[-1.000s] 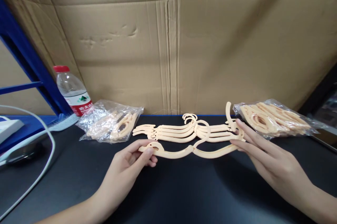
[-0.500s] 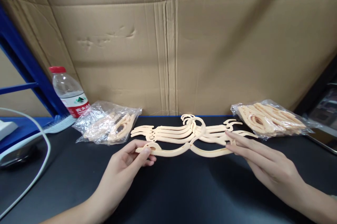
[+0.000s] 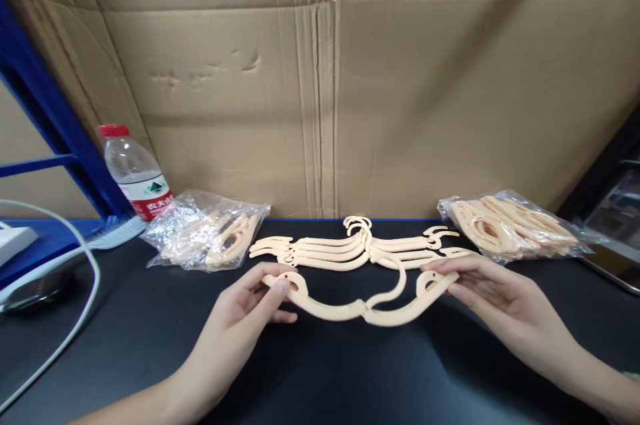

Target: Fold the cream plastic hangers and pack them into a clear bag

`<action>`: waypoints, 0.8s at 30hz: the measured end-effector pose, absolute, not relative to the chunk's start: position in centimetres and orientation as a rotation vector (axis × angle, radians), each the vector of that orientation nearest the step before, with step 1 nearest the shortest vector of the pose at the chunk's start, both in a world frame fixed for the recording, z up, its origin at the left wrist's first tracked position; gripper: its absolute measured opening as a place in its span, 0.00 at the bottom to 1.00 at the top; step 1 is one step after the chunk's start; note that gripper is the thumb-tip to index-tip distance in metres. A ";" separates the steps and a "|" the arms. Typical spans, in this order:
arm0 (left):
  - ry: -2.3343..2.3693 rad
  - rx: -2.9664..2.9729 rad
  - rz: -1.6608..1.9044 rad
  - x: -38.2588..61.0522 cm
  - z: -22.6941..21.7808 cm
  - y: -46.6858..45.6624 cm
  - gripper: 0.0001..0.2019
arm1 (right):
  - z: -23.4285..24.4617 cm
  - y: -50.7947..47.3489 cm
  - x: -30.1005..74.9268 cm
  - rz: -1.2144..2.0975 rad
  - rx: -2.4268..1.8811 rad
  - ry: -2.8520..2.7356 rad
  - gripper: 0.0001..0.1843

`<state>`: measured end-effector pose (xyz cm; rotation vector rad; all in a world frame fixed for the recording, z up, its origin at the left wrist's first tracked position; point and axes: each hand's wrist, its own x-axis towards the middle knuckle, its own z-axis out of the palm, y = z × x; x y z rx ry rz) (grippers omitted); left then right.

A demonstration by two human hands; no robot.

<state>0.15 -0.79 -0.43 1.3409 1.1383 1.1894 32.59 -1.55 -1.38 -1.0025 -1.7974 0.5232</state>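
Note:
A cream plastic folding hanger [image 3: 333,310] is held up between both hands, its two arms spread and meeting at a middle joint. Its curved hook [image 3: 399,282] points away from me. My left hand [image 3: 250,305] pinches the left arm's end between thumb and fingers. The right arm's end is gripped by my right hand [image 3: 493,295] in the same way. Just behind lies a row of several similar hangers [image 3: 330,253], unfolded on the black table [image 3: 320,372], with their hooks toward the cardboard.
Clear bags of folded hangers lie at the left [image 3: 205,232] and right [image 3: 510,225]. A red-capped water bottle [image 3: 135,168] stands by a blue frame [image 3: 50,112]. A white cable [image 3: 93,285] loops at left. A cardboard wall [image 3: 225,92] closes off the back.
The held hanger has come toward me and tilted, its hook now lower and farther right. My right hand has changed from fingers laid over the end to a thumb-and-finger pinch.

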 end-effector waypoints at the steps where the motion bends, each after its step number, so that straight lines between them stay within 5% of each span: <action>1: 1.123 1.341 1.166 0.2 -0.5 -0.9 0.12 | -1.4 -1.6 32.3 0.631 -0.987 -1.732 0.06; 8: 1.030 1.382 1.052 1.5 -0.6 -0.8 0.15 | -2.1 -1.9 28.8 1.035 -0.880 -1.476 0.19; 13: 0.946 1.417 1.051 3.8 -0.4 -0.5 0.19 | -2.0 -1.9 25.3 1.266 -0.859 -1.578 0.09; 24: 0.960 1.346 1.139 4.3 -0.4 0.0 0.18 | -1.3 -1.8 24.3 1.061 -0.989 -1.961 0.13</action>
